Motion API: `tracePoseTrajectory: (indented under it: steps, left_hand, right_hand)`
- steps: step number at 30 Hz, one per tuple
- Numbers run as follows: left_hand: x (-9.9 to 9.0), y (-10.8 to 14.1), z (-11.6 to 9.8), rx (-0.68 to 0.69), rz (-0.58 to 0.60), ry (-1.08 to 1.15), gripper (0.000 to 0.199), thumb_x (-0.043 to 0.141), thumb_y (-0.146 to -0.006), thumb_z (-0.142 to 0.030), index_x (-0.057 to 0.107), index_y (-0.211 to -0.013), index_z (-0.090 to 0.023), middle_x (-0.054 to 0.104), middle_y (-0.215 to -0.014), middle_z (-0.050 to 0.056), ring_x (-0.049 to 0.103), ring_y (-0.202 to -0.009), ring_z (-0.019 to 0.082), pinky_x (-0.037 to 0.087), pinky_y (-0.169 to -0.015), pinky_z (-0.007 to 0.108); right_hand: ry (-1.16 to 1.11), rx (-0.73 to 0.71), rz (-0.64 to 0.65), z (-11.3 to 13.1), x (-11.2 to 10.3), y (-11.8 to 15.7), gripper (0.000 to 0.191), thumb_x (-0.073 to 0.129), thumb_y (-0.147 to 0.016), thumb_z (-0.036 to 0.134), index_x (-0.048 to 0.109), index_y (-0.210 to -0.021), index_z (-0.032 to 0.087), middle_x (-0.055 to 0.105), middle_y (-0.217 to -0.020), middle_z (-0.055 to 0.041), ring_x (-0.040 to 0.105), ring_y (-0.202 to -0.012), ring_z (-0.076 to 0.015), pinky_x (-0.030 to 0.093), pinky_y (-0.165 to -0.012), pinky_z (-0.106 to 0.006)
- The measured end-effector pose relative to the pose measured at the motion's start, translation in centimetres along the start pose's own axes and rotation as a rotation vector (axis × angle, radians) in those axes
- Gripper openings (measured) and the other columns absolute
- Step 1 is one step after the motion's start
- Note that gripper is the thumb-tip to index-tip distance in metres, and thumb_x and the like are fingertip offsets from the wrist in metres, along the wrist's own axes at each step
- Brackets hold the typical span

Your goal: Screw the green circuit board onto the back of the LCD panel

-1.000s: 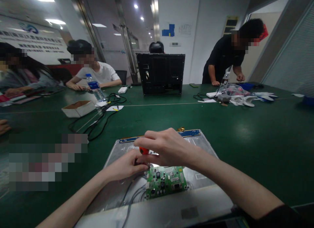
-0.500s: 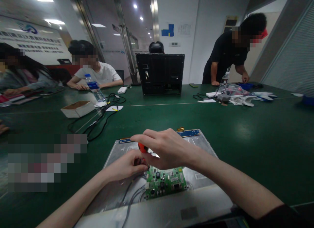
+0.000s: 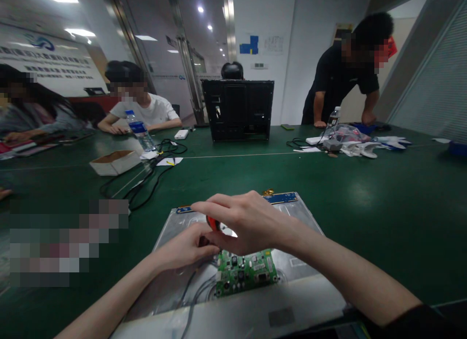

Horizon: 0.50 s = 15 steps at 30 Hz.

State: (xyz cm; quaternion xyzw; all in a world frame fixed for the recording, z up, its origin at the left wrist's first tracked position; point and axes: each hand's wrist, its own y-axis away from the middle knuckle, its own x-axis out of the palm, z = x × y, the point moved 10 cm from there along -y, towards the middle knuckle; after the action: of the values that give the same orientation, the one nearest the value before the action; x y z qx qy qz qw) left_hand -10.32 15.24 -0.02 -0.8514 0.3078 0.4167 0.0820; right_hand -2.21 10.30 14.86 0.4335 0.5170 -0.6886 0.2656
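Green tabletop [image 3: 321, 188] spans an office, where we see a person in a white shirt [image 3: 156, 108] seated far left and a person in a black shirt [image 3: 330, 81] leaning over at right. Beyond the work stand a black monitor housing [image 3: 239, 110], a blue-capped water bottle [image 3: 140, 132], an open white box [image 3: 109, 169] and black cables [image 3: 157, 182], all clear of the hands. Nearer, we find the right hand [image 3: 242, 222] grasping a red-and-black tool handle [image 3: 212, 223] near the far left corner of a green circuit board [image 3: 248, 271], which lies on a silver metal panel [image 3: 304, 276]. Just beside the handle, the left hand [image 3: 199, 241] curls inward; whether it grips anything, we cannot tell. We see the handle standing steeply, its top leaning slightly left, its lower end directed downward; the board's long axis runs left to right. Fingers hide the tool's lower part and the board's far edge, and cover the middle of a blue circuit strip [image 3: 284, 199]. Pixelation obscures a patch at left.
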Motion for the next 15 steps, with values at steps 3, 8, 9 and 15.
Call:
tracePoseTrajectory:
  steps: [3,8,9,15]
  left_hand:
    - [0.31,-0.05,0.02,0.002,0.014,0.030,0.027,0.053,-0.082,-0.038,0.064,-0.081,-0.014,0.060,-0.068,0.002,0.054,-0.062,0.017,0.041,-0.056,0.024]
    - [-0.06,0.10,-0.22,-0.021,-0.002,0.005,0.030,0.053,-0.083,-0.041,0.065,-0.085,-0.014,0.063,-0.073,0.004,0.055,-0.066,0.018,0.042,-0.057,0.025]
    - [-0.20,0.12,-0.38,-0.017,-0.005,-0.014,0.030,0.054,-0.082,-0.042,0.065,-0.084,-0.014,0.063,-0.075,0.004,0.056,-0.068,0.019,0.042,-0.059,0.025]
    - [-0.28,0.26,-0.15,-0.044,0.017,-0.086,0.029,0.053,-0.080,-0.040,0.067,-0.077,-0.015,0.063,-0.074,0.004,0.056,-0.070,0.020,0.043,-0.062,0.026]
  right_hand:
    - [-0.004,0.007,0.009,0.16,-0.10,-0.07,0.046,0.044,-0.087,0.018,0.038,-0.132,0.013,0.058,-0.119,-0.0091,0.058,-0.086,-0.0155,0.038,-0.053,-0.026]
    - [0.039,0.016,0.020,0.04,0.04,-0.20,0.035,0.040,-0.093,0.024,0.043,-0.127,0.015,0.060,-0.104,-0.0059,0.056,-0.076,-0.0149,0.032,-0.048,-0.026]
    - [0.045,0.017,0.019,-0.04,0.09,-0.22,0.033,0.040,-0.094,0.026,0.043,-0.126,0.016,0.059,-0.103,-0.0055,0.056,-0.075,-0.0145,0.031,-0.048,-0.026]
    - [0.082,-0.001,0.034,-0.22,0.48,-0.20,0.024,0.043,-0.096,0.038,0.052,-0.107,0.018,0.060,-0.093,-0.0023,0.051,-0.066,-0.0117,0.025,-0.048,-0.025]
